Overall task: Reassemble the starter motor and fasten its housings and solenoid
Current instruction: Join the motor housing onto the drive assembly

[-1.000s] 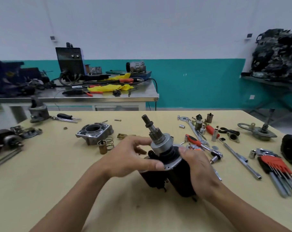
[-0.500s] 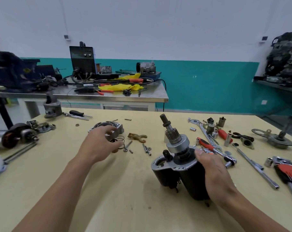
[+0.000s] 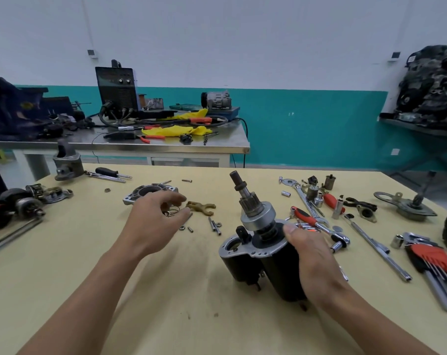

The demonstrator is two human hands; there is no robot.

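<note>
The starter motor (image 3: 273, 262), black with a silver front plate and its pinion shaft pointing up, stands tilted on the yellow table (image 3: 166, 290). My right hand (image 3: 317, 262) grips its right side, thumb on the plate. My left hand (image 3: 153, 224) is stretched out to the left of the motor, thumb and fingers curled on either side of a small coil spring (image 3: 173, 211); whether they pinch it is unclear. The grey nose housing (image 3: 145, 193) lies just beyond that hand. A brown fork lever (image 3: 201, 207) and loose bolts (image 3: 214, 224) lie between my hand and the motor.
Sockets, a ratchet (image 3: 317, 224), spanners and an extension bar (image 3: 376, 247) crowd the table to the right, with a red hex-key set (image 3: 435, 260) at the far right. Another starter's parts (image 3: 14, 206) lie at the left edge. A steel bench (image 3: 166, 144) stands behind.
My left hand let go of the motor, reached left to the spring by the nose housing and stays there with its fingers spread wider. My right hand keeps holding the motor.
</note>
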